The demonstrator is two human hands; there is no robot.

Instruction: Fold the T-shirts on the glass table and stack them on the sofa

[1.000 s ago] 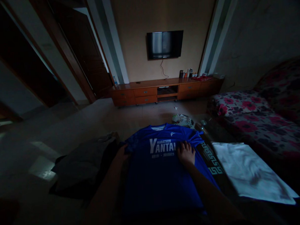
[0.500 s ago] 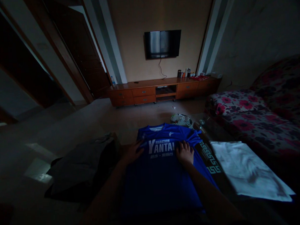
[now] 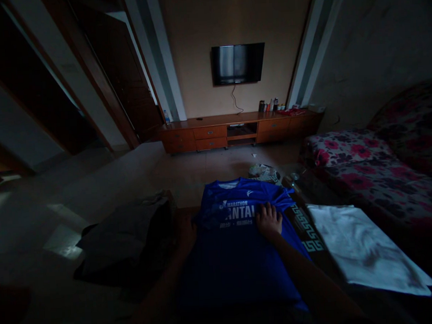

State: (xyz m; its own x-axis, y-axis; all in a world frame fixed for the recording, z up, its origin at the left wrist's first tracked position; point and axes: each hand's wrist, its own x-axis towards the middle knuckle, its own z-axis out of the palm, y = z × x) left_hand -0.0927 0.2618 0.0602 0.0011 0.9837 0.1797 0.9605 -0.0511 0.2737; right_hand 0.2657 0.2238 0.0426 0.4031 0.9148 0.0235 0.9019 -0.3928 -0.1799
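Note:
A blue short-sleeved T-shirt (image 3: 242, 261) with white lettering lies spread out, its collar pointing away from me. My right hand (image 3: 269, 220) rests on the right end of the lettering, palm down with the fingers apart. At the shirt's left edge is my left hand (image 3: 186, 232), dark and blurred, so its grip on the fabric cannot be made out. Blue fabric near the left sleeve covers the first big letter of the print. To the right lies a folded white cloth (image 3: 366, 246); on the left is a heap of dark clothes (image 3: 126, 237).
The shirt lies on a dark table with a pale key-pattern border (image 3: 307, 229). A small glass object (image 3: 294, 177) and a patterned item (image 3: 264, 173) are at its far end. A floral sofa (image 3: 373, 160) stands right. Beyond are a wooden cabinet (image 3: 209, 132) and a television (image 3: 238, 64).
My left hand has moved left and down from the lettering to the shirt's edge. Fabric on the left now hides the first big letter. My right hand has stayed on the print.

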